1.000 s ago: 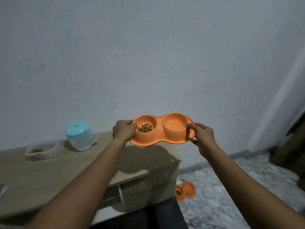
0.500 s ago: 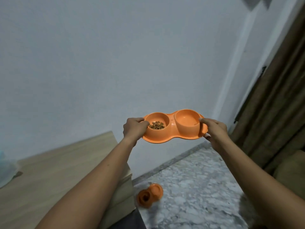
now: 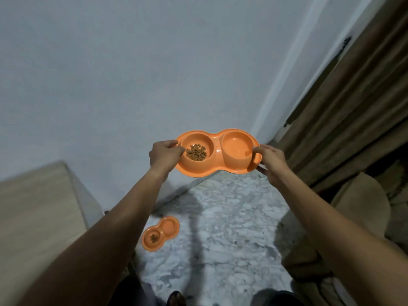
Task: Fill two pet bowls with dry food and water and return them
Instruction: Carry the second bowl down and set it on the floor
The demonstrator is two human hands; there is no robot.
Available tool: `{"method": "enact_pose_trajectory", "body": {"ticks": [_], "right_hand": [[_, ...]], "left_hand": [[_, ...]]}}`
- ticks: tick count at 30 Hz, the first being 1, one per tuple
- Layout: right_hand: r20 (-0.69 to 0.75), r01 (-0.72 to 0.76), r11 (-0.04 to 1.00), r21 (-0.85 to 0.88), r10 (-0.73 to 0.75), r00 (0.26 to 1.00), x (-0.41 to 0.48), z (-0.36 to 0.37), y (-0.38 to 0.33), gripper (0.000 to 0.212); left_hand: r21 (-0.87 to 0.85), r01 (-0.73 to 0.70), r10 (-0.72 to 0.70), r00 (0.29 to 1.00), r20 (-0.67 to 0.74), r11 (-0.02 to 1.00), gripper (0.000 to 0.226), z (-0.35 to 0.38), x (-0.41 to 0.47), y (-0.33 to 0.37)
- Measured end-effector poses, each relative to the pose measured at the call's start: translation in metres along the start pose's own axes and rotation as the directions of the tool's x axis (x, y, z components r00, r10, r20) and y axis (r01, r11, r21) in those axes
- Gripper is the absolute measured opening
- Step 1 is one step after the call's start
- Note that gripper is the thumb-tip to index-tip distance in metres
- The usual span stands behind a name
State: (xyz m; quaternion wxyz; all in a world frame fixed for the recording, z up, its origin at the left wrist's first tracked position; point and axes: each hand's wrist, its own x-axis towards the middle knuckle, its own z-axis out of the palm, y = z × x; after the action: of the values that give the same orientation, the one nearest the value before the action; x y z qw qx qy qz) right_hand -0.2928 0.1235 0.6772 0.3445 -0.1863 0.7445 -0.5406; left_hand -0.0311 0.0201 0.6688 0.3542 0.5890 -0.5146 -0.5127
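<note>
You hold the orange double bowl [image 3: 217, 154] in the air: left hand [image 3: 164, 154] grips its kibble end, right hand [image 3: 270, 161] its other end.

Both bare arms reach forward from the lower corners of the view and draw closer together towards the middle. The left hand [image 3: 165, 155] grips the left end of the orange double bowl [image 3: 217, 149], knuckles up, its fingers curled over the rim. The right hand [image 3: 271, 161] pinches the right end, with the thumb [image 3: 257, 149] lying on top of the rim and the fingertips tucked beneath. The left forearm [image 3: 123, 217] and right forearm [image 3: 309, 210] are both stretched nearly straight. The hands are about level and well apart, holding the bowl in the air.
</note>
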Motion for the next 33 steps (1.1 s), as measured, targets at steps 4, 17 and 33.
{"method": "enact_pose_trajectory", "body": {"ticks": [4,17,33], "right_hand": [[0.012,-0.079,0.994,-0.070,0.080,0.997,0.056,0.008,0.021,0.036],[0.266,-0.208,0.921,-0.330,0.303,0.915,0.294,0.100,0.263,0.026],[0.389,-0.133,0.875,-0.465,0.336,0.858,0.527,0.203,0.694,0.023]], "left_hand": [[0.046,0.056,-0.055,0.998,-0.007,0.997,0.043,0.035,0.033,-0.026],[0.133,0.431,-0.380,0.876,-0.296,0.892,0.045,0.187,0.145,-0.300],[0.120,0.545,-0.446,0.777,-0.443,0.830,0.044,0.341,0.298,-0.725]]}}
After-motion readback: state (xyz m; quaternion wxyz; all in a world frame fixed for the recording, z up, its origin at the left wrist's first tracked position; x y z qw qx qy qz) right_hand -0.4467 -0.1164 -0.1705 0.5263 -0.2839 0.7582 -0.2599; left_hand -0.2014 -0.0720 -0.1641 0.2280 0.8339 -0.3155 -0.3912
